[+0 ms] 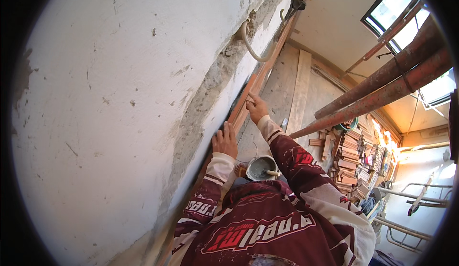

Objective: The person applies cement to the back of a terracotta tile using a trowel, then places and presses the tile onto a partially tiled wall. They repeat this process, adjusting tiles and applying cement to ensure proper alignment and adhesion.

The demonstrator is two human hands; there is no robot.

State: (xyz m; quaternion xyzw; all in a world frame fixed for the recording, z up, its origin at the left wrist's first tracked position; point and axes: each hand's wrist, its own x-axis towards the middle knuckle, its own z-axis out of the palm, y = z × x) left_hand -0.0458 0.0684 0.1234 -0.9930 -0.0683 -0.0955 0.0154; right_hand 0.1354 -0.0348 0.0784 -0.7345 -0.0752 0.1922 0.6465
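Observation:
Along the foot of the white wall (119,84) runs a reddish-brown strip (262,75), perhaps skirting tile. My left hand (225,142) lies on it with fingers stretched out, close against the wall. Farther along, my right hand (258,108) is closed at the strip's outer edge, its fingers bent. Whatever it may pinch is too small to make out. A bucket (250,174) of grey wet mix stands close to my body, with a pale tool handle (273,173) sticking out over its rim.
A pale conduit loop (248,46) hangs from a rough patched groove in the wall. Rusty red poles (373,94) slant across the right. Beyond them lie stacks of reddish-brown tiles (351,156) and metal frames (406,218). A plank (300,89) rests on the floor.

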